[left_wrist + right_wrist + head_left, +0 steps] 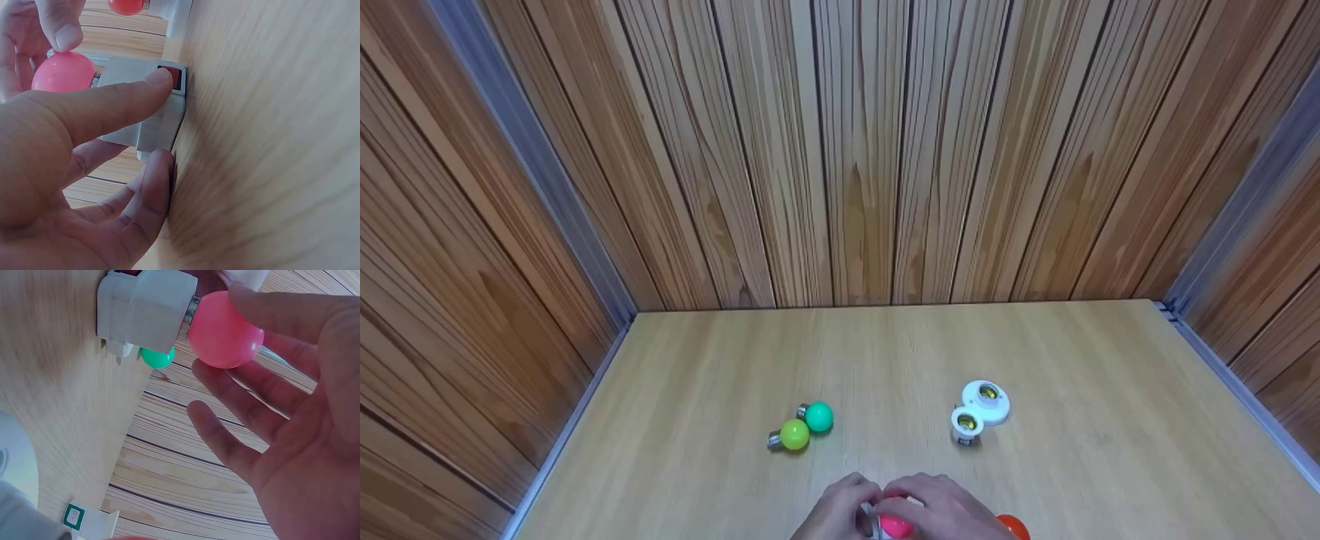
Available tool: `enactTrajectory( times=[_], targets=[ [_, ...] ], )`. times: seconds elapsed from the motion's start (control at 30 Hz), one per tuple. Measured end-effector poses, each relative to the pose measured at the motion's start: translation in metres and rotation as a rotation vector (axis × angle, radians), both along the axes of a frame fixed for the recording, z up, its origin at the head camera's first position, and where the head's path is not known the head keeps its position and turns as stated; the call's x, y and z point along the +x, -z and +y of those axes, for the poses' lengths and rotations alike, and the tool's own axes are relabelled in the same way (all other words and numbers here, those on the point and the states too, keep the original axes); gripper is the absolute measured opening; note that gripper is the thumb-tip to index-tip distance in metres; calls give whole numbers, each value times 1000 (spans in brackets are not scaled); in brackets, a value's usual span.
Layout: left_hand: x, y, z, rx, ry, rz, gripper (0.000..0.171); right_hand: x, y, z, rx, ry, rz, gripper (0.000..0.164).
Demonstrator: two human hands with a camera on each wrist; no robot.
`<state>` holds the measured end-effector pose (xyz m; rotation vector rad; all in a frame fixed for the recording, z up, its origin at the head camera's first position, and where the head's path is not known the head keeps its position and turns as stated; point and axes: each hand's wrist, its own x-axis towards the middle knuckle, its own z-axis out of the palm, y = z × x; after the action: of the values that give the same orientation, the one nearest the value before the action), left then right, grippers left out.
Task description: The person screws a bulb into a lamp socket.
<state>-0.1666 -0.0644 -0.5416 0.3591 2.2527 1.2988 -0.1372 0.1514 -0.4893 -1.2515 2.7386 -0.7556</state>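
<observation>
My left hand (840,506) grips a white lamp socket (160,121) low against the tabletop, its thumb lying by the red switch (176,77). A round pink bulb (216,332) sits at the socket's mouth, with a bit of its metal screw base showing between them. Thumb and fingertips of my right hand (315,399) pinch the bulb; the other fingers spread below it. In the head view both hands meet at the bottom edge and partly cover the pink bulb (895,526).
Left of centre lie a green bulb (819,417) and a yellow-green bulb (794,434). To the right stand a round white socket (994,409) and a smaller one (966,421). An orange-red bulb (1014,525) shows beside my right hand. Wood-plank walls (855,150) enclose the table.
</observation>
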Motion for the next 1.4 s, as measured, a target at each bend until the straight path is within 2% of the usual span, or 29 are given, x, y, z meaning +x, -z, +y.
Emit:
enactTrajectory(
  times=[0.27,0.53,0.73,0.8,0.93,1.03,1.4],
  targets=[
    [-2,1,0,10,-8,-38,19,-2,-8,-5,96,72,-111,61],
    [-3,2,-2,31,7,-51,22,-2,-8,-10,81,134,-170,58],
    [-2,2,-4,51,12,-65,25,-2,-8,-9,98,128,-165,66],
    [-1,2,-5,66,20,-44,24,-1,-8,-6,93,113,-153,69],
    [1,5,-6,76,45,68,21,-2,-8,-1,71,55,-105,63],
    [1,5,-5,59,39,91,21,-2,-7,1,66,25,-110,58],
    [-3,4,-3,62,9,-43,24,-2,-3,1,44,-7,-44,52]
  ],
)
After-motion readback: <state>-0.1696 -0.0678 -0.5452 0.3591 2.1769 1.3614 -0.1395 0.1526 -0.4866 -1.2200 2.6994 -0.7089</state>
